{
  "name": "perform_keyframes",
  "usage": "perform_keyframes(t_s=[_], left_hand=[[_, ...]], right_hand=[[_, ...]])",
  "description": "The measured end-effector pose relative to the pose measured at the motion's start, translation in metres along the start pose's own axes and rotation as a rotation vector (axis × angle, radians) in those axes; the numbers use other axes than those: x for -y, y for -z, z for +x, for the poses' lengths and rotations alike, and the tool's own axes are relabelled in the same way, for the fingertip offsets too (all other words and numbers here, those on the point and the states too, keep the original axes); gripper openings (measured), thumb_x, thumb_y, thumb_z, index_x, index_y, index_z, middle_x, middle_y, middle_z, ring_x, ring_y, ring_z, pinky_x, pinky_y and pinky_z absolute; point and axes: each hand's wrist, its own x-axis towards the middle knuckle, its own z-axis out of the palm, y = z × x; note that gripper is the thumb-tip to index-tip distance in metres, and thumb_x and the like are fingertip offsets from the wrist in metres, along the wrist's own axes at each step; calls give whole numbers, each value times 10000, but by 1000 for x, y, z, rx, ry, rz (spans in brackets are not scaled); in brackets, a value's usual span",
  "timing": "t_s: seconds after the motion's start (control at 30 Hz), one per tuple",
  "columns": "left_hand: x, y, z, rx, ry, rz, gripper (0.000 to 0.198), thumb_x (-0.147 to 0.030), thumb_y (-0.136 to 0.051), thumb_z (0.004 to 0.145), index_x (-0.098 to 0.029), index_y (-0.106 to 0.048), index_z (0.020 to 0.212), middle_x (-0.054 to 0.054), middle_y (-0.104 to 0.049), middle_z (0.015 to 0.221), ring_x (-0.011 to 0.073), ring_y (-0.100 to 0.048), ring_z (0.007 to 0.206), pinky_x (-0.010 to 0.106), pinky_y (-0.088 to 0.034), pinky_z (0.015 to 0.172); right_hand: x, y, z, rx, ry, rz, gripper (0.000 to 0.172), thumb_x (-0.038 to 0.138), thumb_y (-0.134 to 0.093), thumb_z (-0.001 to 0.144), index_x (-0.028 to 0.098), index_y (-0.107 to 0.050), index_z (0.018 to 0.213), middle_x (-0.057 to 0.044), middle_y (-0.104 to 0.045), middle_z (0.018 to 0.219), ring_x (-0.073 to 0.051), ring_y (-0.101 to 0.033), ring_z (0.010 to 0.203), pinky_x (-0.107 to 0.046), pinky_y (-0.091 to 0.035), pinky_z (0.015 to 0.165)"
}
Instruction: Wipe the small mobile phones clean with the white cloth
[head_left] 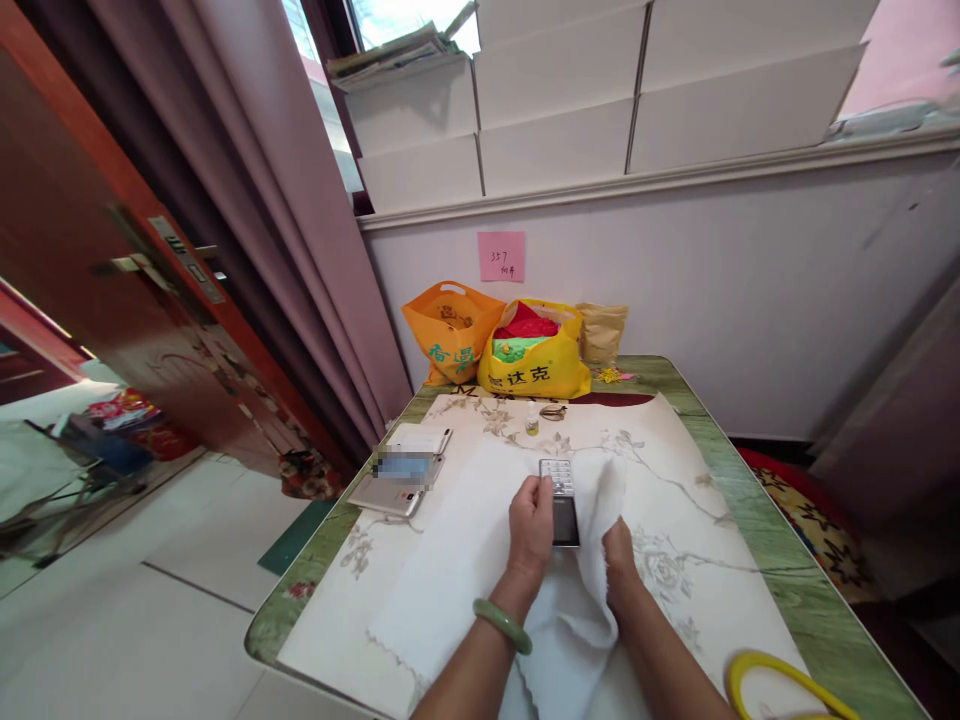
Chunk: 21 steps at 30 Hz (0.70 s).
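A grey remote control with pale buttons lies on a white cloth spread over the table. My left hand, with a green bangle on the wrist, rests on the remote's left side, fingers curled against it. My right hand pinches a raised fold of the white cloth just right of the remote.
A phone and a white box lie at the table's left edge. Orange and yellow bags stand by the back wall, with a small bottle in front. A yellow ring lies at the near right. The table's green rim borders a floral cover.
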Motion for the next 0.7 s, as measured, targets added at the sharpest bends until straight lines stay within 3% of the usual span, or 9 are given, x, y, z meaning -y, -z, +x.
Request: perform_keyframes(t_s=[0.13,0.23,0.37,0.47,0.7], left_hand=[[-5,5,0,250,-70,200,329,-471,-499,830,-200,-464,647,-55,-429,580,102,-382,562,232,-301,548],[-11,11,1,280,-117,328,347,-495,-504,824,-199,-537,646,-31,-513,580,116,-426,556,245,-310,556],[-11,12,0,171,-109,355,413,-553,-502,819,-199,-569,617,-4,-560,578,135,-459,567,254,-318,564],[-7,9,1,57,-87,262,440,-580,-485,827,-197,-570,626,-5,-558,584,132,-455,571,250,-325,566],[-11,7,20,-258,-1,-8,471,-600,-475,835,-179,-517,629,-20,-510,585,114,-427,583,245,-376,588]], right_hand=[[5,-9,-7,139,-52,53,425,584,-581,796,175,-669,873,-13,-684,769,-186,-607,755,-287,-487,734],[3,-9,-8,188,-16,5,402,571,-560,822,183,-656,865,-5,-672,760,-183,-599,756,-285,-479,737],[-2,-7,-9,270,56,-103,414,555,-560,822,181,-653,973,-34,-699,885,-211,-608,820,-304,-470,763],[-5,-9,-11,252,133,-214,468,578,-472,863,175,-645,1027,-75,-694,961,-229,-609,891,-317,-454,810],[-5,-14,-11,219,163,-345,463,607,-458,864,179,-624,800,-53,-650,794,-205,-550,770,-309,-426,734]])
